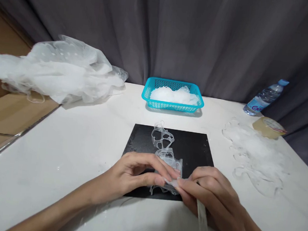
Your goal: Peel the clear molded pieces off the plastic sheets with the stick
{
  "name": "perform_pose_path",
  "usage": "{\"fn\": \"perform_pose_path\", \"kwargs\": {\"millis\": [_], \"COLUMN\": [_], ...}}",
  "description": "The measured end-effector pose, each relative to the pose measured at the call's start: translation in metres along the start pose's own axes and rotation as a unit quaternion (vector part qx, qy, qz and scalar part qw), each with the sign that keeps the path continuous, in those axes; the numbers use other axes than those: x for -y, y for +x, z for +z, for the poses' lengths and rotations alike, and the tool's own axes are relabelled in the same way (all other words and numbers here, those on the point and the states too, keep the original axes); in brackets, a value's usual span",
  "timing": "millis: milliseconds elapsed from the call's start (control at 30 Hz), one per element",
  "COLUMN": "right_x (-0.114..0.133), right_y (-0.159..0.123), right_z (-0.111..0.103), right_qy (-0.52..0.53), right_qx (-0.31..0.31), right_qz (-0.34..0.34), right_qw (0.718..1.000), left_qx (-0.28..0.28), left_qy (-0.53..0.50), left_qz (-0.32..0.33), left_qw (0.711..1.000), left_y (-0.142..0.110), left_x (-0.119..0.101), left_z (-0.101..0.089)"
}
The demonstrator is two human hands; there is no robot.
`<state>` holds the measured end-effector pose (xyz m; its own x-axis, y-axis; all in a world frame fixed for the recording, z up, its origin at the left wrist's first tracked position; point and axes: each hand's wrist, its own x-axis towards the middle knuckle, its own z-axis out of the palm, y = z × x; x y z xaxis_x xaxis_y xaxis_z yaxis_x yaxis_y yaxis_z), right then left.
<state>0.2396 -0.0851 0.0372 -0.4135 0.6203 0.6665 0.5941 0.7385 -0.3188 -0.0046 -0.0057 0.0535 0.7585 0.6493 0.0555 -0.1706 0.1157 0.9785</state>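
Observation:
My left hand [137,174] comes in from the left, with its thumb and fingers pinched on a small translucent plastic piece [174,182]. From the other side, the fingertips of my right hand [214,190] are closed on the same piece. A long, narrow pale strip [202,223] sticks out below my right hand toward the near edge; what it is I cannot make out. Under both hands lies a black mat [194,145]. Thin clear plastic frames with cut-out openings [163,137] lie on it, and more clear plastic is partly hidden behind my fingers.
A turquoise basket [171,106] at the back holds white translucent pieces. To the left, a pile of clear plastic [65,72] lies over a cardboard box [15,113]. Plastic scraps [258,158], a tape roll [268,127] and a water bottle [264,99] are at the right.

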Motion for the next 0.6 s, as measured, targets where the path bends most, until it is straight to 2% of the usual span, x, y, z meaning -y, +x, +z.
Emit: {"fn": "perform_pose_path", "kwargs": {"millis": [200, 433, 600], "right_x": [-0.001, -0.003, -0.003], "right_y": [-0.001, 0.004, 0.010], "right_z": [0.000, 0.006, 0.012], "right_qy": [-0.014, -0.010, 0.034], "right_qx": [-0.015, -0.033, -0.064], "right_qz": [-0.012, 0.002, 0.003], "right_qw": [1.000, 0.999, 0.997], "left_qx": [-0.001, 0.005, -0.006], "left_qy": [-0.044, -0.075, -0.037], "left_qz": [-0.027, -0.024, -0.051], "left_qw": [0.999, 0.997, 0.998], "left_y": [0.000, 0.000, -0.001], "left_x": [0.001, 0.005, 0.010], "left_z": [0.003, 0.002, 0.002]}}
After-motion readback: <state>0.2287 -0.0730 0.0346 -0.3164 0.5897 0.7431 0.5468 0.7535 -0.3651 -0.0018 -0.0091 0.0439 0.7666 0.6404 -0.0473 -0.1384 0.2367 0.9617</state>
